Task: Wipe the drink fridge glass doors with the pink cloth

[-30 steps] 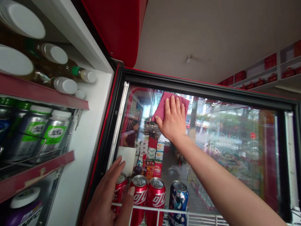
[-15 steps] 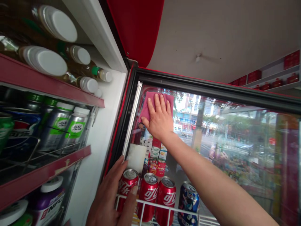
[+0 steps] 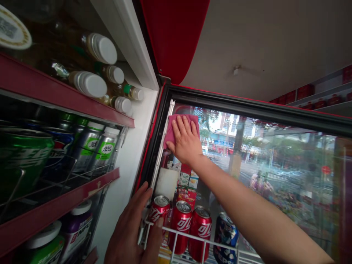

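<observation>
My right hand (image 3: pixel 186 141) lies flat with fingers stretched out, pressing a pink cloth (image 3: pixel 171 129) against the inside glass of the open fridge door (image 3: pixel 247 110), at its upper left corner. My left hand (image 3: pixel 132 229) rests open against the door's inner edge, fingers stretched up beside a red cola can (image 3: pixel 158 212) in the white wire door rack (image 3: pixel 192 242). Two more red cans (image 3: pixel 202 231) and a blue can (image 3: pixel 227 238) stand in the same rack.
The fridge interior on the left has red-edged shelves (image 3: pixel 68 102) holding bottles lying on their sides, green and silver cans (image 3: pixel 24 157), and white-lidded jars below. Street and shop reflections show in the glass. Wall shelves with red boxes (image 3: pixel 308 91) run at upper right.
My right hand has slid the pink cloth leftward across the glass to the door's upper left corner. The view shifted right relative to the fridge; my left hand stayed by the cans.
</observation>
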### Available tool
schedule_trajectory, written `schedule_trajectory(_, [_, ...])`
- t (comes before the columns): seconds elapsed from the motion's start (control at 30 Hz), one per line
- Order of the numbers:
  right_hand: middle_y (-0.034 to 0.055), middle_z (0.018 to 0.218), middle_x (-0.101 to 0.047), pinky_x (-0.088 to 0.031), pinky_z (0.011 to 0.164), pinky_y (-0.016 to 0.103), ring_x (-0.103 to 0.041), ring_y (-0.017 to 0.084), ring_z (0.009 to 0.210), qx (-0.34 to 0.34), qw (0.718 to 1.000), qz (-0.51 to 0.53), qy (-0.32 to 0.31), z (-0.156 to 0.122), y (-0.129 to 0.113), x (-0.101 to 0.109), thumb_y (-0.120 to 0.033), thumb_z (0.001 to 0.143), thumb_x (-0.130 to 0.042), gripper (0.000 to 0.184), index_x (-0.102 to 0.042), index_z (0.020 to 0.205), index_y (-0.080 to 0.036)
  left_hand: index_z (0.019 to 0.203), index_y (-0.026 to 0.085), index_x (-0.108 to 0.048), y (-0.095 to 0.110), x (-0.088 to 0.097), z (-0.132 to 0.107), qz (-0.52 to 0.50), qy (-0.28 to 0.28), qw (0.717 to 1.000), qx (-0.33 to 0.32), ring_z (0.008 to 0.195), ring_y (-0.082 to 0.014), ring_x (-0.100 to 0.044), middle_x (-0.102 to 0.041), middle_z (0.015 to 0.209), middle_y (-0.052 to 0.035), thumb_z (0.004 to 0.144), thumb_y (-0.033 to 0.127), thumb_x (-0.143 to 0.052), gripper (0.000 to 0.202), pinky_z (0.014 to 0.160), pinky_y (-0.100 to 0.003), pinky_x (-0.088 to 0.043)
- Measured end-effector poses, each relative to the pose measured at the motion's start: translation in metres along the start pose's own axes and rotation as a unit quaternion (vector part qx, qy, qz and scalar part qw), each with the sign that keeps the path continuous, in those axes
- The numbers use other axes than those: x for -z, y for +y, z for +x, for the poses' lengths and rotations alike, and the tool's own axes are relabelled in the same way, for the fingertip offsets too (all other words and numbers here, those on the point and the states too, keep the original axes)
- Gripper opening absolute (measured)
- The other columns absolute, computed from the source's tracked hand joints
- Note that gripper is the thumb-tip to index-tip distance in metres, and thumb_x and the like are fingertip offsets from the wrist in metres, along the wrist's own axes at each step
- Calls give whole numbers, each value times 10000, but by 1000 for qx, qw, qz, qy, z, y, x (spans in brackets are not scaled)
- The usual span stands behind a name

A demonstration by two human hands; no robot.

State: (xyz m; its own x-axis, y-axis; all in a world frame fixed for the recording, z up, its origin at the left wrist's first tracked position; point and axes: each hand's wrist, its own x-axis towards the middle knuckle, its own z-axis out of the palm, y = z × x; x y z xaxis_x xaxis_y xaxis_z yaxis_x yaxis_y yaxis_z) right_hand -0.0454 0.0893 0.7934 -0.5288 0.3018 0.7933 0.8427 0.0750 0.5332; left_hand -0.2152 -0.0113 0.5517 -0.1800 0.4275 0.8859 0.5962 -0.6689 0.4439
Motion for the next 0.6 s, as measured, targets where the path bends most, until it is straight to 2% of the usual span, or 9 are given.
schedule_trajectory(0.13, [188, 1873, -224, -129, 1427, 615, -182, 393, 1751, -12, 1000, -5, 9, 37, 14, 9, -539, 1106, -515, 852, -293, 1763, -44, 1686, 397, -433, -5, 2, -3, 18, -12, 1000, 5, 1538, -284, -600, -542, 1732, -22, 1053, 439, -614, 659, 1168, -453, -627])
schedule_trajectory(0.27, [182, 1879, -212, -105, 1429, 607, -166, 388, 1754, -2, 1000, 1, 10, 38, 22, 9, -533, 1101, -517, 856, -282, 1770, -52, 1680, 382, -439, -2, -2, -6, 6, -28, 999, 24, 1535, -284, -605, -536, 1738, -34, 1053, 436, -618, 654, 1203, -455, -600])
schedule_trajectory(0.4, [173, 1889, -180, -90, 1431, 598, -144, 385, 1758, -8, 1000, -8, 7, 9, 31, 8, -548, 1089, -538, 890, -255, 1779, -63, 1675, 382, -435, 7, -6, -7, -4, -38, 999, 26, 1564, -266, -575, -543, 1734, -26, 1062, 440, -605, 639, 1229, -439, -578])
schedule_trajectory(0.6, [157, 1895, -168, -98, 1427, 633, -106, 384, 1766, -40, 998, -40, -23, -75, 44, 8, -571, 1084, -522, 912, -203, 1797, -101, 1661, 356, -455, 7, -12, -17, -26, -51, 998, 17, 1573, -257, -565, -548, 1728, -43, 1062, 411, -609, 621, 1262, -441, -545])
